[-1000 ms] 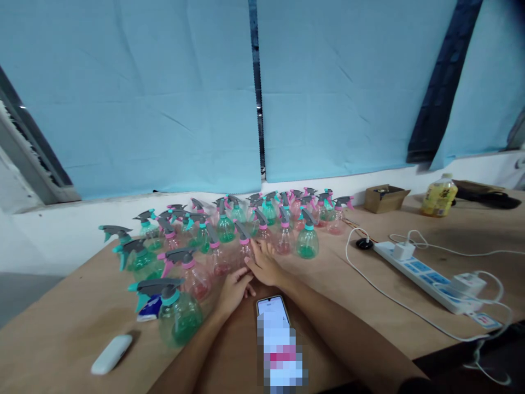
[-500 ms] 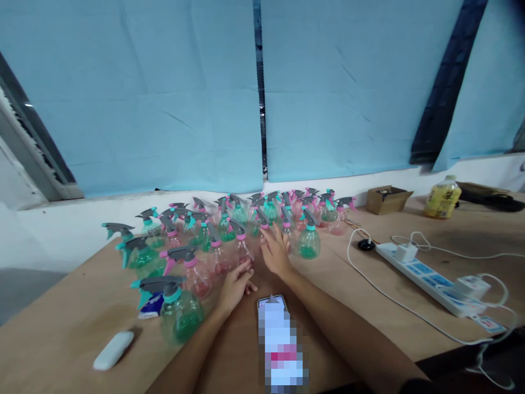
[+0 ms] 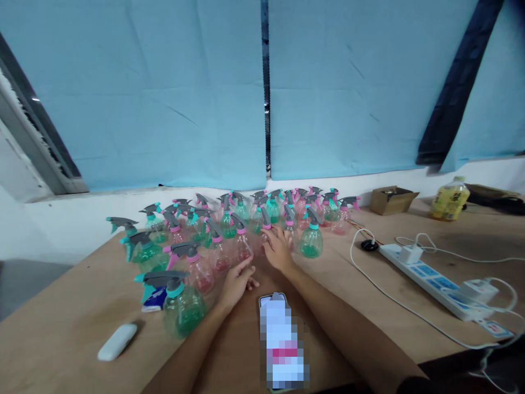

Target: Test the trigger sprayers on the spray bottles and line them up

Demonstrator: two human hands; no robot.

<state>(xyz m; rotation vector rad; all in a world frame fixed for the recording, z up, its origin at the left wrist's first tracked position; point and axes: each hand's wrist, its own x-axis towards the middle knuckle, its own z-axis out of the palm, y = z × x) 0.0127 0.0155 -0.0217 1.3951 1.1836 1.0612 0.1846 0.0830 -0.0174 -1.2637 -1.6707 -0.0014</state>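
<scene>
From my remote feed, the right hand (image 3: 279,246) hides most of the pink-collared bottle (image 3: 266,219) at its fingertips, contact unclear; beyond it, the rear bottles (image 3: 273,210) overlap too much to count. Left of the left hand (image 3: 238,282), a blue packet (image 3: 155,300) is partly covered by a green-filled bottle (image 3: 186,313); nearer me than both hands, pixel blocks mask the phone (image 3: 283,336). Far right of the right hand, I cannot read the yellow bottle's (image 3: 449,201) print, and a black thing (image 3: 498,199) leaves the picture.
</scene>
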